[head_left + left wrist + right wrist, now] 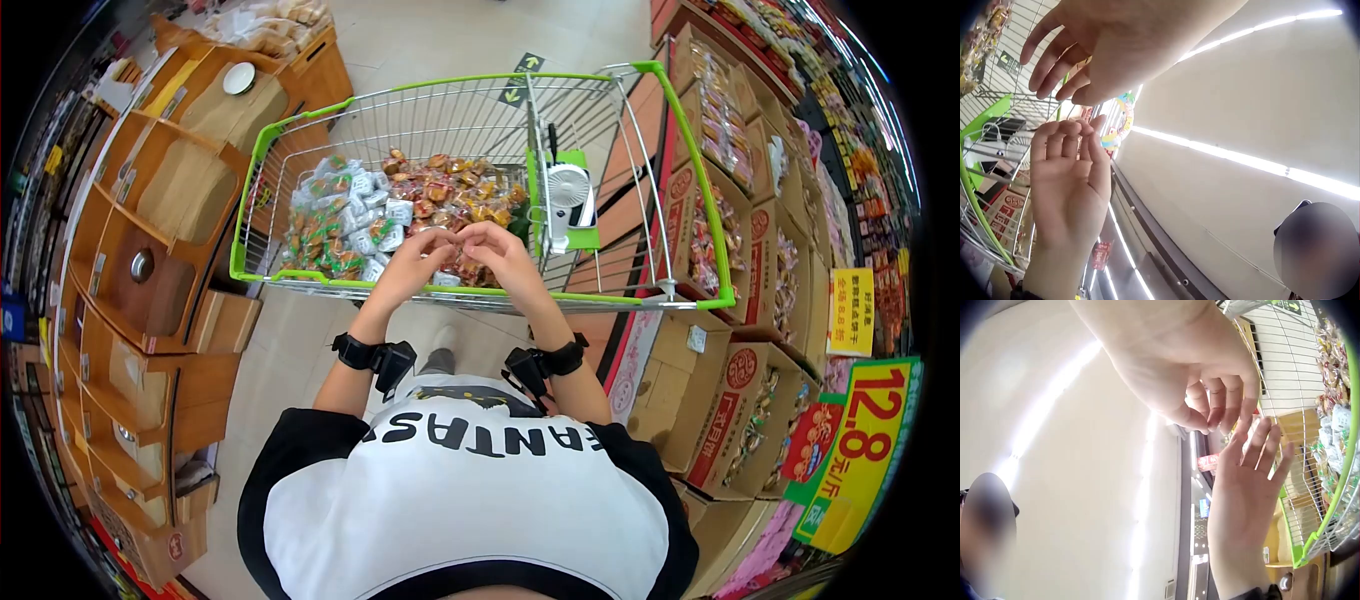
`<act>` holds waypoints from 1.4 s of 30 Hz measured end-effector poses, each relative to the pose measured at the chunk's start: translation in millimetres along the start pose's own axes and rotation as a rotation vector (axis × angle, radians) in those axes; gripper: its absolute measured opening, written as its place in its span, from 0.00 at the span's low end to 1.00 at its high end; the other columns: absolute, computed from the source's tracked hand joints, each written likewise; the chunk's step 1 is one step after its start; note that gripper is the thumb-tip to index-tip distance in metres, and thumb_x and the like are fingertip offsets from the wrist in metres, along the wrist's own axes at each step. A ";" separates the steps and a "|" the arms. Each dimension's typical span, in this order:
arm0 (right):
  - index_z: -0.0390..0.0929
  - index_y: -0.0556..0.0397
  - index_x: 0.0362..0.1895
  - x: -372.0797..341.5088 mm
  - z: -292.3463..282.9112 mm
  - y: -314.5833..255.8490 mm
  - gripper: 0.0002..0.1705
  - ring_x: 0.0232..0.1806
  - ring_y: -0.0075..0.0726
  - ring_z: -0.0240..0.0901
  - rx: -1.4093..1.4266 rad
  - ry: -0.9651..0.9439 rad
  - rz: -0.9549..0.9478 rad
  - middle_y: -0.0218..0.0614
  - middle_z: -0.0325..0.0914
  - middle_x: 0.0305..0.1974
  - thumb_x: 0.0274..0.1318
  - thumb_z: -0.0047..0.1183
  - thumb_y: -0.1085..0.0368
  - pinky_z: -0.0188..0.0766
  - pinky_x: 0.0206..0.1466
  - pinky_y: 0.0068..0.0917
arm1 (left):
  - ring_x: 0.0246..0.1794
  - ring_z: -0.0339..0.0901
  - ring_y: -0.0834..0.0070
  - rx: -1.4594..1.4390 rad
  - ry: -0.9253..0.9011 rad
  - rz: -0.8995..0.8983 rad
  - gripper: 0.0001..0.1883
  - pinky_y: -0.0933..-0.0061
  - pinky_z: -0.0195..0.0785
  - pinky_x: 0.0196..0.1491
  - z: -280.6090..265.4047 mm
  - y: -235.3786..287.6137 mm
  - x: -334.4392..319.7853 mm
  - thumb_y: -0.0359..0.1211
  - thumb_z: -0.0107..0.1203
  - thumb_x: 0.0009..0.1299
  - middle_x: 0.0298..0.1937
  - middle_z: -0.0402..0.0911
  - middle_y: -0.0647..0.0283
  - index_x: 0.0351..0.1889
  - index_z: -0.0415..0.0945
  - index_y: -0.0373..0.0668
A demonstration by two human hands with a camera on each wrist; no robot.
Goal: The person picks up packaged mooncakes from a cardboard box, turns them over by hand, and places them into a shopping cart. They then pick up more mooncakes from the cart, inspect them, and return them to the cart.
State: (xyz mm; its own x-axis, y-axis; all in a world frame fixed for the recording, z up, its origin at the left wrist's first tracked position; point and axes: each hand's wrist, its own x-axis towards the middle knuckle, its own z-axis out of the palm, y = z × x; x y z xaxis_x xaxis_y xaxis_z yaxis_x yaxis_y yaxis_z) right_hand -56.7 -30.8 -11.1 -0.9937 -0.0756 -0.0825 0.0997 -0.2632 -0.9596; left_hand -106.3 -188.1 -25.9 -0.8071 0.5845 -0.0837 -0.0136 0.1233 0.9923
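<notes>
My left hand (418, 265) and right hand (500, 262) are raised over the near rim of a green-edged shopping cart (300, 273), fingertips close together. Both hold nothing. In the left wrist view the left hand (1122, 50) has its fingers bent loosely, and the right hand (1066, 187) turns its palm to the camera. From the right wrist, the left hand (1244, 500) shows fairly straight fingers and the right hand (1210, 369) soft bends. Below them in the cart lie clear-wrapped snacks (435, 185) beside white and green packets (340, 215).
A white fan (570, 187) sits in the cart's fold-down seat section. Wooden display bins (215, 200) line the left side. Cardboard boxes of packaged goods (765, 400) stand on the right, near a yellow and green price sign (855, 450). Tiled floor (425, 40) extends beyond the cart.
</notes>
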 end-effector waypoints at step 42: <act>0.68 0.55 0.33 -391.6 -163.0 -49.6 0.09 0.30 0.21 0.62 0.052 1.258 -0.676 0.26 0.62 0.24 0.44 0.38 0.72 0.59 0.39 0.19 | 0.35 0.70 0.79 0.022 -1.347 0.193 0.10 0.80 0.63 0.41 412.3 78.4 -2.6 0.27 0.40 0.64 0.33 0.73 0.64 0.40 0.68 0.35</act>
State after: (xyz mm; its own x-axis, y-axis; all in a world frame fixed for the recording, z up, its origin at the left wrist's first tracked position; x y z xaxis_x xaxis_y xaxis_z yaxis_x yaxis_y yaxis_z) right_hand 319.2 168.6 24.9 -0.2308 0.9576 0.1725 -0.4289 0.0590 -0.9014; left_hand 138.1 150.7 14.4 0.4028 0.9151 0.0190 0.0527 -0.0439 0.9976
